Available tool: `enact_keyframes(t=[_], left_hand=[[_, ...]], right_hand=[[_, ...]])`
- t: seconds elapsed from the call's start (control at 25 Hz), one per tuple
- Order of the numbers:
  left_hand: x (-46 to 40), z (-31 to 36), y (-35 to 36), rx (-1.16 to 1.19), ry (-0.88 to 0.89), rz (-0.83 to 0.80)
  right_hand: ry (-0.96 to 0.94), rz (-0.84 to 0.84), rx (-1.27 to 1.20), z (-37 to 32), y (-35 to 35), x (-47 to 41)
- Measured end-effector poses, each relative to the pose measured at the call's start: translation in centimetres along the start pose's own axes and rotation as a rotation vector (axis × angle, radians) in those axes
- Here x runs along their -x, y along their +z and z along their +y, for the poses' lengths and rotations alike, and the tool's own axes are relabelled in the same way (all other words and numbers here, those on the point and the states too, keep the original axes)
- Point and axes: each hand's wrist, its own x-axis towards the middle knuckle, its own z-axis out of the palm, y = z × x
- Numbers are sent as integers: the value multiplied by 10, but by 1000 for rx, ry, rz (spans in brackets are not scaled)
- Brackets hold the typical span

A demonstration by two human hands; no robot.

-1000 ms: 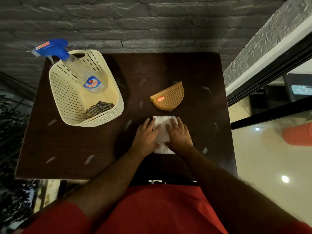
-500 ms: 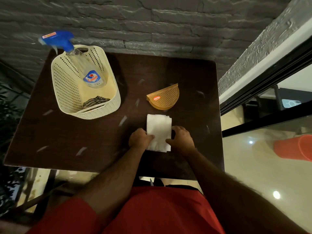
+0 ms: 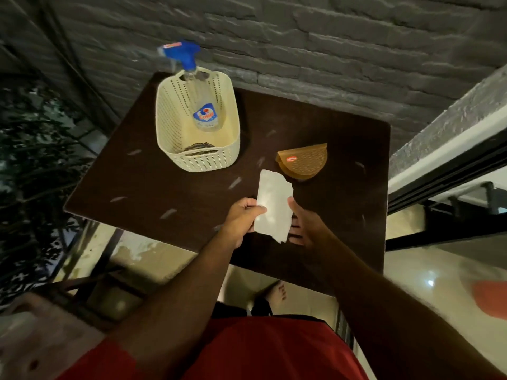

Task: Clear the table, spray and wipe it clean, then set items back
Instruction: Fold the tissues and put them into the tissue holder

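The left hand pinches the left edge of the napkins between thumb and fingers, closed on the stack about midway along that edge. The right hand is open, palm up, cupped just beside and partly under the right edge; whether it touches the paper cannot be told. The napkins are lifted off the table, above its near edge, with the far end pointing toward the holder and the near end hanging toward the person. Most of the stack therefore extends beyond the pinch on both sides, unsupported at the far end. Risk 1: the stack is loose folded paper held on one edge only; the sheets may fan apart or slide out, and some would fall past the near edge to the floor. Risk 2: the ragged right edge suggests the layers are already uneven; an uneven stack may catch or crumple on the holder's slot if it is fed there. Risk 3: the holder is light and stands free, so a push from the paper may tip or shift it. The basket with the spray and cloth stands well apart to the left and is unlikely to be disturbed.
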Motion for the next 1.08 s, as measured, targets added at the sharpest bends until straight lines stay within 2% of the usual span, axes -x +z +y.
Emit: enact_keyframes(t=[0.16,0.32,0.48,0.64,0.72,0.88,1.0,1.08], left_hand=[[35,-2,-73,128,43,-55],[81,-24,-159,214,111,49],[132,-77,-255,224,128,197],[177,-121,-323,298,145,258],[196,-131,-344,347,177,259],[211,-118,-358,388,271,231],[212,-99,-348,380,303,218],[204,-87,-331,339,314,197]], right_hand=[[-54,-213,-98,1,68,22],[-189,-531,-134,16,150,45],[-258,-736,47,51,241,78],[-291,-949,158,89,313,110],[-283,-996,222,100,338,130],[-354,-890,312,94,356,151],[-412,-861,426,72,347,163],[-480,-781,440,59,327,161]])
